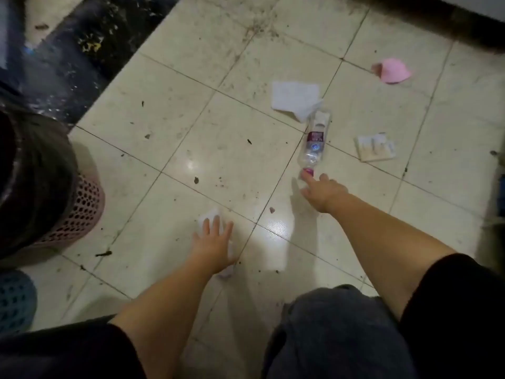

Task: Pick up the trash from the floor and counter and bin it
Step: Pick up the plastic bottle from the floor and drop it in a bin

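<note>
My left hand [213, 243] lies flat with fingers spread over a white tissue [208, 216] on the tiled floor; the tissue shows beyond the fingertips and by the wrist. My right hand [323, 192] reaches forward, its fingertips touching the pink cap of a clear plastic bottle [314, 144] that lies on its side. Beyond the bottle lies a white paper sheet [295, 101]. A folded white wrapper [375, 147] sits right of the bottle. A pink paper scrap [392, 70] lies at the far right. The bin [82, 209], pink mesh with a dark liner, stands at the left.
A dark speckled stone strip [82, 50] runs along the far left. Small dark crumbs are scattered over the tiles. A blue perforated shoe [13, 299] is at the lower left. My knee in grey cloth [336, 332] fills the bottom centre.
</note>
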The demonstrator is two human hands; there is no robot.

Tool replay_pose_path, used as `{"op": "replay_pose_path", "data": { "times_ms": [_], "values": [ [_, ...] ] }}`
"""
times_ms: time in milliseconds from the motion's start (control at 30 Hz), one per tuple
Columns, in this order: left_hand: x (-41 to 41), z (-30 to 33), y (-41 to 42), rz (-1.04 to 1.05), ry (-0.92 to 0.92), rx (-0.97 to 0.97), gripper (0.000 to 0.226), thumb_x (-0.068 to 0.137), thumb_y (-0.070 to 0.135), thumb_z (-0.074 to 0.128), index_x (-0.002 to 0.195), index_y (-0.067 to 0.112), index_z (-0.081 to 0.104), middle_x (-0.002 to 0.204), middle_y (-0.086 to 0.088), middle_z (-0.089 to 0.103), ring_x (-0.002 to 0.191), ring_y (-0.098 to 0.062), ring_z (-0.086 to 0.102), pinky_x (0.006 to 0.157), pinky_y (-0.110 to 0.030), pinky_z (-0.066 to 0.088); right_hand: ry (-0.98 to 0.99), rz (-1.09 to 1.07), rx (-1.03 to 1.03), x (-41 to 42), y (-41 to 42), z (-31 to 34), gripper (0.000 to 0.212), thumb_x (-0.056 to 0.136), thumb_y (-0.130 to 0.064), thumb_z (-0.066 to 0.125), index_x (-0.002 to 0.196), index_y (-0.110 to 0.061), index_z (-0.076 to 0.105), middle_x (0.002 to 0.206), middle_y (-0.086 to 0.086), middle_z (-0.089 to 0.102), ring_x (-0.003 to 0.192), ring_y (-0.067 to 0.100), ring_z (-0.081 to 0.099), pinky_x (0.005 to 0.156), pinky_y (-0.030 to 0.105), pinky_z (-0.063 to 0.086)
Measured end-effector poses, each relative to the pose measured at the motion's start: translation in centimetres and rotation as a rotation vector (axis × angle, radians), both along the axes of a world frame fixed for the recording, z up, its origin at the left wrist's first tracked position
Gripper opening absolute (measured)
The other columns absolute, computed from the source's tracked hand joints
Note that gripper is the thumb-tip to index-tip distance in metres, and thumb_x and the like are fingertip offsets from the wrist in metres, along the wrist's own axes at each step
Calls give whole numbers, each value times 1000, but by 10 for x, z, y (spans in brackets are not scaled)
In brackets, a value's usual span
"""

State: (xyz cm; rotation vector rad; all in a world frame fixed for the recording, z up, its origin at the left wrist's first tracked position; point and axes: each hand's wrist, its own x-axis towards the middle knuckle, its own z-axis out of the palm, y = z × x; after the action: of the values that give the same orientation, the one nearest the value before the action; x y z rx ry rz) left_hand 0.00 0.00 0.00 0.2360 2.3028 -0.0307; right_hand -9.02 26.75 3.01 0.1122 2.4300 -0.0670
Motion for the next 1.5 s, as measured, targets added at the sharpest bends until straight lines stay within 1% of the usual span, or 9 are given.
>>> {"op": "replay_pose_path", "data": {
  "times_ms": [100,233,433,567,667,867,1133,1333,1500],
  "values": [
    [3,-24,0,43,3,-31,90,83,50,55,149,27,-2,160,-13,-10,147,-39,-3,114,-54,24,-20,9,-16,-13,-2,-24,54,100,-40,26,149,-34,5,148,20,29,124,40,45,101,48,39],
    [11,-37,6,113,125,29,74,86,10,56,147,16,13,156,-16,9,142,-39,12,111,-44,35,37,-104,-85,-25,0,-44,42,99,-41,26,136,-20,31,134,22,38,114,41,49,96,48,42],
    [3,-34,2,283,161,78,55,86,0,54,136,9,33,138,-11,37,125,-29,37,97,-37,49,268,-150,-100,-30,12,-45,31,100,-33,33,120,-12,42,116,24,47,93,38,54,76,43,46],
    [-16,-15,-1,450,220,116,25,85,-5,37,98,12,50,99,-6,56,89,-25,52,78,-37,50,483,-177,-140,-43,11,-20,25,101,-27,30,112,-7,42,105,27,52,68,31,46,60,38,37],
    [-43,14,-12,472,342,161,25,83,-4,33,87,11,52,81,-4,55,75,-25,53,65,-34,42,582,-185,-246,-57,-4,10,26,100,-26,31,114,-5,40,98,27,56,65,30,47,55,35,35],
    [-124,128,-75,419,690,262,20,89,8,38,92,11,58,93,-9,63,83,-29,57,69,-33,42,728,-196,-611,-89,-93,96,16,98,-26,33,108,-13,33,64,4,47,51,21,44,43,29,25],
    [-125,235,-231,519,1046,299,20,92,10,37,77,14,50,88,-13,64,82,-33,58,68,-37,42,848,-21,-867,-99,-263,183,23,99,-25,33,114,-8,34,72,14,53,62,33,51,49,34,31],
    [-94,190,-348,759,945,154,23,96,16,34,87,7,53,87,-15,61,79,-33,58,62,-35,40,804,103,-918,-75,-343,191,12,99,-21,33,109,-15,33,61,1,47,51,17,46,43,29,28],
    [-92,138,-365,744,405,131,26,94,19,42,113,5,50,123,-21,56,107,-37,56,86,-40,48,808,84,-883,-65,-372,174,17,99,-25,32,114,-15,32,63,1,48,52,16,46,45,28,32]
  ]
}}
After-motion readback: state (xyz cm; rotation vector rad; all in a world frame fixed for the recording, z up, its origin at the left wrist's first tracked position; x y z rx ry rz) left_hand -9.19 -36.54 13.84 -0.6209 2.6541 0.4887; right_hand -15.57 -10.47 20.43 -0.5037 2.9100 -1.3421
